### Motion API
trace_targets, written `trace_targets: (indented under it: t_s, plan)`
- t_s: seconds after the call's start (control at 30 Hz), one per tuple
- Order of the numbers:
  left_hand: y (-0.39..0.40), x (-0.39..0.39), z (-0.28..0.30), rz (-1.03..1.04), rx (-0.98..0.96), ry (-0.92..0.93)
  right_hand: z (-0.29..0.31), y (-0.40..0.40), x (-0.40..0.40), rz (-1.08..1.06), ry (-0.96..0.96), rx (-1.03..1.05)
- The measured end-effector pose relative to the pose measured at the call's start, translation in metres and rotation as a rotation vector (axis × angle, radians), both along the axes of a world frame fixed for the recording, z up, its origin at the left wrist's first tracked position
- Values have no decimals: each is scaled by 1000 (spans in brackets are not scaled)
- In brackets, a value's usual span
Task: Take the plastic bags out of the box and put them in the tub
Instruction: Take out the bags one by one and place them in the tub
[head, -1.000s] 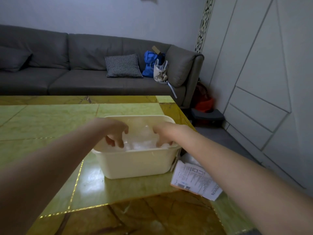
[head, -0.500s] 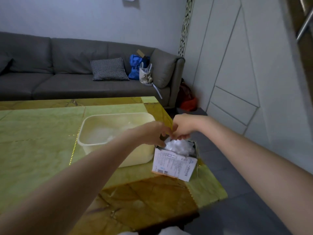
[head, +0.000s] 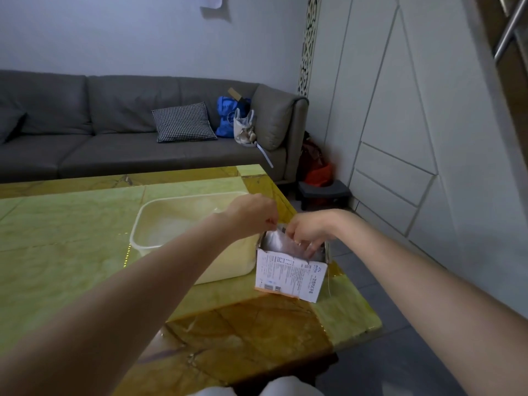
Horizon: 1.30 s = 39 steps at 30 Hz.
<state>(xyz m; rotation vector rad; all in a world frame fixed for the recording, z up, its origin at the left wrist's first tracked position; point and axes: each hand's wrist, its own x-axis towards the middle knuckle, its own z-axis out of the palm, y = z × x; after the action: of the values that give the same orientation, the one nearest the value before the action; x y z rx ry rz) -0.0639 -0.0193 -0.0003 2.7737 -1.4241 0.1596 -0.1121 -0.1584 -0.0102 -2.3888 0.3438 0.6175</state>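
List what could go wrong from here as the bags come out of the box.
1. The box stands close to the table's right edge; a hard pull by the right hand, whose fingers reach inside it, could tip it or drag it off.
2. The left hand pinches at the box's top edge, a light hold that may not steady it.
3. The plastic bags look bunched, so several could come out together and miss the tub.

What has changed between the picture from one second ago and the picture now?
Both hands left the tub and moved to the right, to the box. The right hand now reaches into the open box, its fingers curled on the plastic bags. The left hand sits at the box's far left edge; its grip is hidden. The tub and the box stayed on the table.
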Motion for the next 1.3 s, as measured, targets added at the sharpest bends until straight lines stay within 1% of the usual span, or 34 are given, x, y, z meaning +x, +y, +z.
trace_targets:
  t_s: [0.17, 0.23, 0.3, 0.37, 0.43, 0.47, 0.53, 0.6, 0.73, 0.9, 0.93, 1.03, 1.07, 1.13, 1.17, 1.23, 1.3]
  plan:
    - [2, 2, 5, -30, -91, -18, -5, -2, -1, 44, 78, -62]
    - [3, 3, 6, -29, -125, -12, -1, -2, -3, 62, 47, -60]
    - [5, 6, 6, -22, -171, 10, 6, -5, 0, 26, -68, 21]
    - [7, 9, 5, -12, -206, 37, 13, -9, 4, -40, -176, 171]
    - [8, 10, 4, 5, -234, 51, 20, -12, 6, -26, -162, 265]
    - [8, 10, 3, 10, -250, 62, 20, -10, 5, 12, -145, 252]
    - [7, 9, 2, 13, -269, 79, 16, -6, 4, 82, -183, 147]
    - [7, 8, 2, 12, -269, 83, 9, -3, 5, 71, -248, 66]
    - [9, 9, 2, 15, -294, 109, 1, -4, 8, 16, -291, 37]
    - [12, 13, 0, 40, -340, 205, -1, -9, 5, -30, -190, 198]
    - [13, 12, 0, 48, -336, 244, -2, -11, 5, -35, -179, 207]
    - [14, 4, -5, 78, -316, 467, -8, -11, 4, -68, -173, 202]
    - [12, 0, -9, 80, -292, 487, -9, -11, 3, -76, -177, 202]
    - [7, -3, -19, 71, -259, 421, -9, -10, 3, -79, -174, 206]
    - [5, -3, -22, 72, -279, 370, -9, -10, 2, -79, -163, 213]
    - [4, 0, -20, 102, -383, 315, -5, -10, 0, -82, -118, 245]
    - [7, 7, -8, 174, -536, 352, -4, -15, 1, -109, -46, 294]
